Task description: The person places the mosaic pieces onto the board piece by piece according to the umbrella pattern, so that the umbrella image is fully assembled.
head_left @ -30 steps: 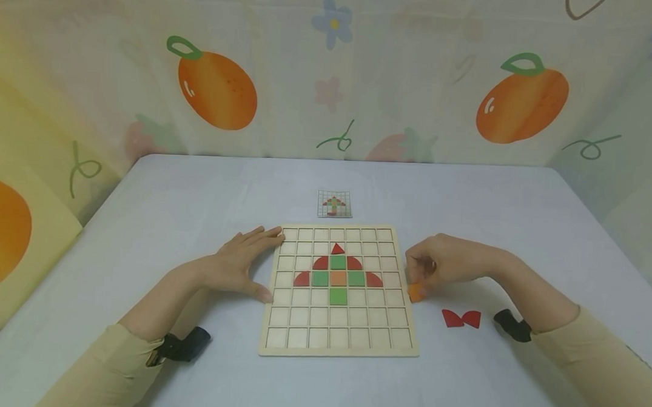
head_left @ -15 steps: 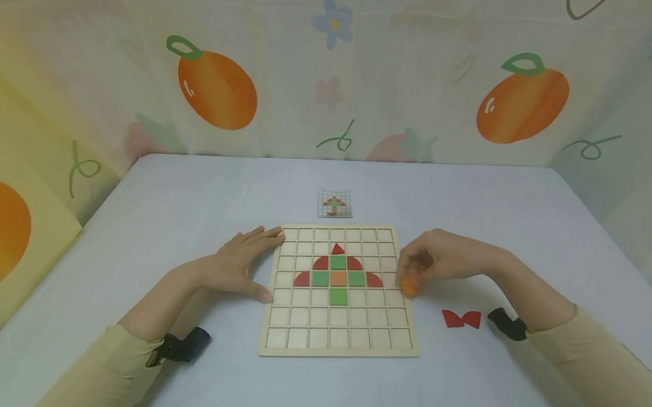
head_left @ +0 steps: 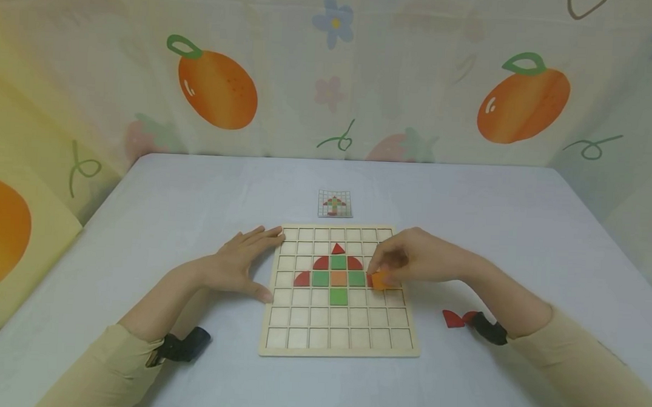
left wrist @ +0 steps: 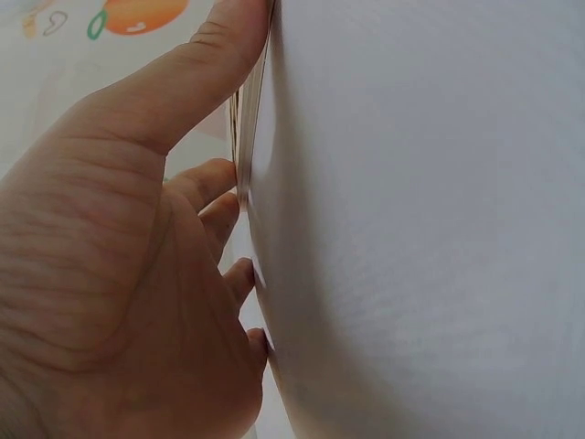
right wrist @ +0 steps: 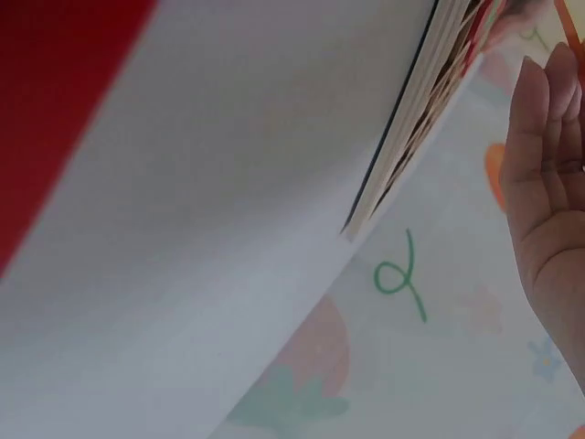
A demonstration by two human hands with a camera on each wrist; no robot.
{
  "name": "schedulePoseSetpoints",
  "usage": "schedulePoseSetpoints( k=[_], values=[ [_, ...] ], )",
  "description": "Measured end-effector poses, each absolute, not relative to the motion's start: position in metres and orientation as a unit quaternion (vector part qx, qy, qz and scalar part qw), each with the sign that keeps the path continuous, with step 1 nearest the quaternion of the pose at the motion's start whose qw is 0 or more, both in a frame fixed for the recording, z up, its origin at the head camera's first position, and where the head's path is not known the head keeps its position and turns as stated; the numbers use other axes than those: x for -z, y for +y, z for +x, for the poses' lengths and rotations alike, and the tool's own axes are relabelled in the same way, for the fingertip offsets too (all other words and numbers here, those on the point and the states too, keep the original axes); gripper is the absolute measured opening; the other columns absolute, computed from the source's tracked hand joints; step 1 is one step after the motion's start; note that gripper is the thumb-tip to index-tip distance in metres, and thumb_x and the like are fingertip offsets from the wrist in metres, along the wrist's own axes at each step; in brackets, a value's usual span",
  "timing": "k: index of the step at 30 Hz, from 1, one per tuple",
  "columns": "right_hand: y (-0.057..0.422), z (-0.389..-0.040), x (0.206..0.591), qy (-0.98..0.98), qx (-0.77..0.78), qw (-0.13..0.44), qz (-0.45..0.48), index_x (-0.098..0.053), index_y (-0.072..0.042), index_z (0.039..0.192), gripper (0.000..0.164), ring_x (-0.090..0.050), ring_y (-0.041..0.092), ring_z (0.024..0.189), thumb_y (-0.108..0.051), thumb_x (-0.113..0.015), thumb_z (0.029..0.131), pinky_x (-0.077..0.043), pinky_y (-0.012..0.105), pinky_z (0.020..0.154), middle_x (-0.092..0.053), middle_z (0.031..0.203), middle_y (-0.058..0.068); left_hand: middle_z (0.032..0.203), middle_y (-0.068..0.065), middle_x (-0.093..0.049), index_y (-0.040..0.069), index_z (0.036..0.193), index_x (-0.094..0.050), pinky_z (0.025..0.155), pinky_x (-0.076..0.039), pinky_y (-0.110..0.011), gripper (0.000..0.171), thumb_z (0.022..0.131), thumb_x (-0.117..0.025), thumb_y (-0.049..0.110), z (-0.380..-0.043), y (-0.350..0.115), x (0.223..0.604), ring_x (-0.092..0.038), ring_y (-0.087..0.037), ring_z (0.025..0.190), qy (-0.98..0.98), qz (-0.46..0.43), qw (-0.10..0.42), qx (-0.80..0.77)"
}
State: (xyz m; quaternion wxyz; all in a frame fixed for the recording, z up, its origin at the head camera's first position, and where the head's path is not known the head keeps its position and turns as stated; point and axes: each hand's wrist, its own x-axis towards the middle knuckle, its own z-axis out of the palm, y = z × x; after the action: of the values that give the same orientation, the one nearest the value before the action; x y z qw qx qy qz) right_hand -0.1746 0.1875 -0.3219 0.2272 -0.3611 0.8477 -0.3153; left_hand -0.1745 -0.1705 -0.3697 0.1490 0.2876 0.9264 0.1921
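A square wooden grid board (head_left: 289, 336) lies flat, bearing red, green and orange pieces in an arrow-like pattern. My right hand (head_left: 411, 256) pinches an orange square tile (head_left: 379, 281) above the board's right side, partly covering a red quarter-round piece there. In the right wrist view, the right hand (right wrist: 548, 183) shows at the right edge; its tile cannot be made out. With fingers spread, my left hand (head_left: 241, 263) rests against the board's left edge, thumb and fingertips touching it. The left wrist view shows this left hand (left wrist: 137, 247) beside the board's side.
Two red pieces (head_left: 452, 319) lie on the white tabletop right of the board, one partly behind the right wrist's black camera (head_left: 490, 329). A small pattern card (head_left: 335, 204) sits beyond the board's far edge. A printed curtain (head_left: 288, 74) hangs behind the table.
The right hand has moved left with the orange tile, from beside the board to over its right side. My left hand has stayed in place.
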Motion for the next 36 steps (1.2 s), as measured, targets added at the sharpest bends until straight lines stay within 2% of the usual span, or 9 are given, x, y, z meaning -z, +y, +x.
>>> schedulePoseSetpoints(
  k=[7, 12, 20, 28, 36],
  values=[
    [0.171, -0.170, 0.324, 0.843, 0.312, 0.225, -0.375, -0.068, -0.027, 0.090, 0.014, -0.056, 0.011, 0.075, -0.018, -0.072, 0.080, -0.049, 0.024, 0.067, -0.064, 0.084, -0.012, 0.156, -0.001, -0.009, 0.015, 0.147, -0.021, 0.110, -0.004, -0.059, 0.112, 0.061, -0.071, 0.066, -0.175, -0.171, 0.370, -0.003, -0.032, 0.142, 0.926, 0.290, 0.148, -0.193],
    [0.160, -0.167, 0.323, 0.836, 0.321, 0.221, -0.386, -0.068, -0.024, 0.094, 0.018, -0.056, 0.012, 0.075, -0.014, -0.071, 0.079, -0.049, 0.025, 0.066, -0.064, 0.087, -0.013, 0.156, 0.000, -0.009, 0.015, 0.147, -0.021, 0.110, -0.004, -0.059, 0.112, 0.061, -0.071, 0.066, -0.175, -0.171, 0.369, -0.002, -0.032, 0.142, 0.925, 0.291, 0.148, -0.193],
    [0.141, -0.163, 0.327, 0.822, 0.333, 0.232, -0.399, -0.067, -0.024, 0.094, 0.016, -0.054, 0.009, 0.075, -0.017, -0.070, 0.080, -0.048, 0.024, 0.068, -0.063, 0.083, -0.015, 0.156, -0.001, -0.009, 0.014, 0.147, -0.021, 0.110, -0.004, -0.059, 0.112, 0.061, -0.072, 0.065, -0.174, -0.171, 0.369, -0.003, -0.032, 0.142, 0.925, 0.292, 0.147, -0.192],
    [0.125, -0.161, 0.329, 0.826, 0.307, 0.239, -0.408, -0.067, -0.030, 0.088, 0.020, -0.056, 0.008, 0.073, -0.013, -0.069, 0.078, -0.049, 0.025, 0.066, -0.061, 0.077, -0.010, 0.155, -0.004, -0.011, 0.013, 0.147, -0.023, 0.110, -0.004, -0.060, 0.111, 0.061, -0.073, 0.063, -0.173, -0.170, 0.370, -0.004, -0.035, 0.141, 0.925, 0.291, 0.143, -0.198],
    [0.122, -0.157, 0.331, 0.825, 0.285, 0.259, -0.413, -0.068, -0.029, 0.085, 0.028, -0.056, 0.006, 0.071, -0.003, -0.061, 0.077, -0.050, 0.024, 0.064, -0.061, 0.076, -0.011, 0.155, -0.003, -0.011, 0.014, 0.147, -0.022, 0.110, -0.004, -0.059, 0.111, 0.061, -0.073, 0.063, -0.173, -0.170, 0.369, -0.004, -0.034, 0.141, 0.926, 0.288, 0.145, -0.197]
  ],
)
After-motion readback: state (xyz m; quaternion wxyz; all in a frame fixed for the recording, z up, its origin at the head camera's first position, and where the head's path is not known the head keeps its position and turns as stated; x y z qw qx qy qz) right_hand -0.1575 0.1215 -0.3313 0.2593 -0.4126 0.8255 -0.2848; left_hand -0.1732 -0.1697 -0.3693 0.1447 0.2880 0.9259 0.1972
